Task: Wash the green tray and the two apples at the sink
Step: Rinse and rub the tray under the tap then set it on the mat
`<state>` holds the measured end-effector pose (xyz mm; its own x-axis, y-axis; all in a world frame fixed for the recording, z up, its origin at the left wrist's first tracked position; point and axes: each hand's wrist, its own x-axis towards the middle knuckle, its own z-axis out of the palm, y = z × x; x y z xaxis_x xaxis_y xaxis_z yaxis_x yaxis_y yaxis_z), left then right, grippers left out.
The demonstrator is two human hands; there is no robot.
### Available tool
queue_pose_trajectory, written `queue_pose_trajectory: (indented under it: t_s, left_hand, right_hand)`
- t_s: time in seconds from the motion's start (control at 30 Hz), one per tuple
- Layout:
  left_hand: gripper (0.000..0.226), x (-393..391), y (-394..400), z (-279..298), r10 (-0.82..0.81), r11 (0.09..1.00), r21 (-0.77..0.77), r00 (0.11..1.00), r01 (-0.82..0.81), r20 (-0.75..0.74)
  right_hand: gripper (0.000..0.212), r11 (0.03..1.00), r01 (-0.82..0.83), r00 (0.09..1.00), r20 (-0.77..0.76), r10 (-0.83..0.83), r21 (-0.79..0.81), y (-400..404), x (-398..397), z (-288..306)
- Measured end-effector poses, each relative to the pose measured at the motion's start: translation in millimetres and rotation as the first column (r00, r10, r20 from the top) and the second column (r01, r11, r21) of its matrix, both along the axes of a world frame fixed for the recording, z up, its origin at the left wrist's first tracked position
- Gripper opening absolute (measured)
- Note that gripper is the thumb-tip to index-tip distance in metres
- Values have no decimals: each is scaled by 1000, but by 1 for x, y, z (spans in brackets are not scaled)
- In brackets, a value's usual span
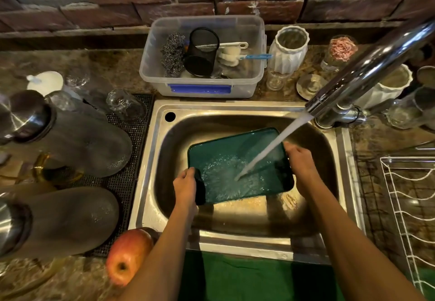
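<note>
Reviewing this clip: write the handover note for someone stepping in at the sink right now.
Left hand grips the green tray's near-left corner; right hand grips its right edge.
The tray is held tilted inside the sink, with the tap's water stream hitting its inner face.
One apple lies unwashed on the counter at front left; the second apple is not in view.
Done: tray rinse under way. Left: finish the tray, then wash both apples.

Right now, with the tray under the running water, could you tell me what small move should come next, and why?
Probably tilt the green tray so the water sweeps toward its far corners. The stream hits only near the middle, while the left hand and right hand each hold a side edge in a firm grip.
</note>
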<state>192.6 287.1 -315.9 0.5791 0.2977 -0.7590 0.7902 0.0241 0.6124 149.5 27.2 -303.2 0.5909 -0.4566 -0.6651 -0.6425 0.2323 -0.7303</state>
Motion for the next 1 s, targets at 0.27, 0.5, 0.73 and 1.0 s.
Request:
queue_pose_trajectory:
  t_s: [0.27,0.5,0.73,1.0]
  left_hand:
    - [16,3,-6,5,-136,984,106,988,144,-73]
    - [19,16,-11,17,-264,945,201,965,256,9]
    - [16,25,-12,24,-315,947,140,924,290,217]
    - [28,22,1,21,-257,966,42,935,254,247]
  right_hand:
    - [34,998,-46,996,-76,43,-38,-2,-8,-8]
    - [38,999,-28,982,-185,30,16,2,-21,-25]
    - [36,995,44,977,-211,-25,86,9,-33,-28]
    - [33,990,102,992,-90,-93,100,17,-36,-14]
